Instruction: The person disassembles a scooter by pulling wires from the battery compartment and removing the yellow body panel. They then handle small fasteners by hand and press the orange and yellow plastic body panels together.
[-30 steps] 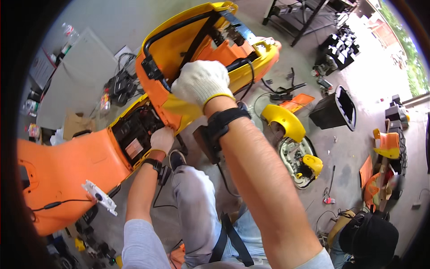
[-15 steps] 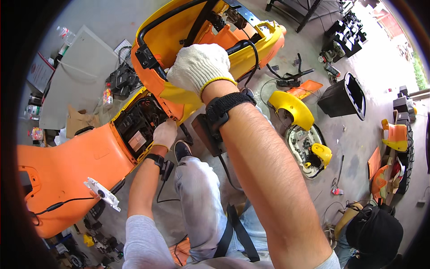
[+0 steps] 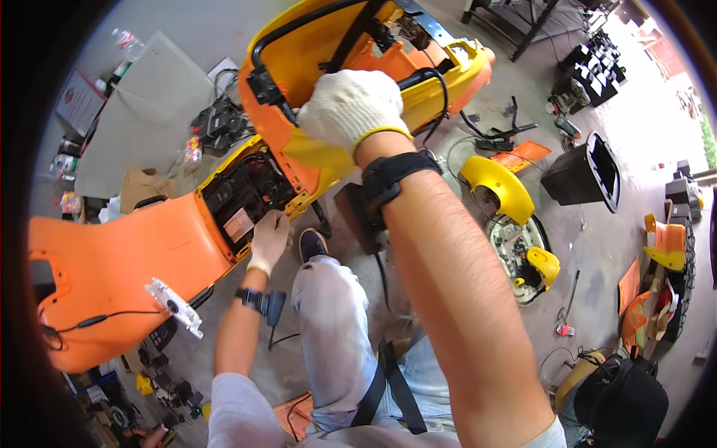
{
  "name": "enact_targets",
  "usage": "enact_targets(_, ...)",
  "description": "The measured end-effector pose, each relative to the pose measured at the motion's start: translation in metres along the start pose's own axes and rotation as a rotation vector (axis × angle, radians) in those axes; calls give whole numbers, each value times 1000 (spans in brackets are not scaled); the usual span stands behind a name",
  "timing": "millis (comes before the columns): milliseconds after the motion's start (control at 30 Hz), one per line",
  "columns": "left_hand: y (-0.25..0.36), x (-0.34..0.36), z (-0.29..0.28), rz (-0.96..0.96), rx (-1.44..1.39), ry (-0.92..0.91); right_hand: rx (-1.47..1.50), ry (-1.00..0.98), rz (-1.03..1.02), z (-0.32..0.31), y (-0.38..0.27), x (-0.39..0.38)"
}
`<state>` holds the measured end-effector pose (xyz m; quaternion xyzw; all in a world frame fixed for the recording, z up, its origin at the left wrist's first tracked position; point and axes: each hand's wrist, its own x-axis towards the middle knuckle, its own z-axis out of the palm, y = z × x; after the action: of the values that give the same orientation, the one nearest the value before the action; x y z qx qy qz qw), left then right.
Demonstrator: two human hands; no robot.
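My right hand [image 3: 349, 108], in a white knitted glove, is closed on the raised yellow-and-orange body section [image 3: 284, 45], which has black tubing inside; its fingertips are hidden. My left hand [image 3: 270, 239], also gloved, has bent fingers at the yellow rim of an open compartment [image 3: 243, 187] full of dark parts and wiring; what they pinch, if anything, I cannot make out. An orange body panel [image 3: 131, 254] stretches left of the compartment, with a white bracket [image 3: 175, 306] and black cable on it.
Loose yellow cowls [image 3: 497, 183], a black bin [image 3: 579, 179], batteries [image 3: 590, 71], tools and orange panels lie on the right. A grey board [image 3: 142, 112] leans at upper left. A co-worker in a black cap [image 3: 620, 396] is at lower right; another person's hand [image 3: 142, 433] shows at lower left.
My left hand has shifted slightly down and left along the compartment's rim. My right hand stays on the raised section. The whole view has shifted slightly.
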<state>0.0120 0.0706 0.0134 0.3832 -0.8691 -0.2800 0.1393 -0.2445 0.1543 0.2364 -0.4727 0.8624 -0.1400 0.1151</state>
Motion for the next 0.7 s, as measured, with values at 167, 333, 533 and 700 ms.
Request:
enact_targets(167, 26, -91, -73, -543, -537, -133, -71, 68, -19, 16, -4, 5)
enact_targets(333, 79, -194, -135, -763, -800, -138, -115, 79, -28, 9, -1, 0)
enact_targets(533, 112, -253, -161, -685, -902, -145, -140, 203, -242, 14, 3, -14)
enact_targets(700, 123, -260, -154, -524, -1085, -148, 396, 451, -375, 31, 5, -61)
